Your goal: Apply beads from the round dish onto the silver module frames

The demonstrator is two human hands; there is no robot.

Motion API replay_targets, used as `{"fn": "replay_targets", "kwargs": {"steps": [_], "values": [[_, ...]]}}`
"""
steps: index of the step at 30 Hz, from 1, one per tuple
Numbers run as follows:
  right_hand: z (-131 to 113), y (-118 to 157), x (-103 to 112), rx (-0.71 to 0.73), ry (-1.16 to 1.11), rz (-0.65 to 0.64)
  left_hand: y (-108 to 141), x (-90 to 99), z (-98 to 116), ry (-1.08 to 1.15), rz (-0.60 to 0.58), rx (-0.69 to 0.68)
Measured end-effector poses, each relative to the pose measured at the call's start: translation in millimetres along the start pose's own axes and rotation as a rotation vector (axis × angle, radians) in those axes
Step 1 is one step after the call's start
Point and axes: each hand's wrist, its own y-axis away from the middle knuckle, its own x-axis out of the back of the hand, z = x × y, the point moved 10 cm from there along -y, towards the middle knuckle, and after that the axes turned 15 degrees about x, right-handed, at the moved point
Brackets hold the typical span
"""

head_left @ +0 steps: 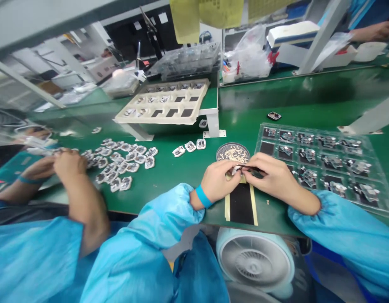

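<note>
My left hand (215, 182) pinches a small whitish part (235, 170), mostly hidden by the fingertips. Close against it, my right hand (272, 176) grips dark tweezers (253, 168), their tips pointing left at that part. Both hands are above the upper end of a black pad (241, 205) edged with yellow tape. Just behind my fingers sits a round dark dish (220, 151) holding many tiny pale pieces. To the right of my right hand lies a transparent tray (382, 185) with small metallic assemblies in its compartments.
Many small white-rimmed units (131, 167) lie on the green bench to the left, near a co-worker's hands (68, 164). A cream tray (156, 120) rests on a raised stand (213, 122). One dark unit (274, 115) lies behind the transparent tray. Below the bench edge is a fan (254, 261).
</note>
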Motion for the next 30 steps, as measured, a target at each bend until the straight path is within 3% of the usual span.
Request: {"fn": "replay_targets", "kwargs": {"steps": [12, 20, 30], "values": [[22.5, 0.2, 3.4, -0.216, -0.147, 0.077, -10.7, 7.4, -23.3, 0.041, 0.024, 0.184], [21.2, -1.8, 0.8, -0.089, -0.073, 0.074, -5.7, 9.6, -7.8, 0.033, 0.043, 0.055], [11.5, -0.8, -7.9, -0.029, -0.017, -0.027, -5.0, 5.5, -7.0, -0.042, 0.042, 0.024]]}}
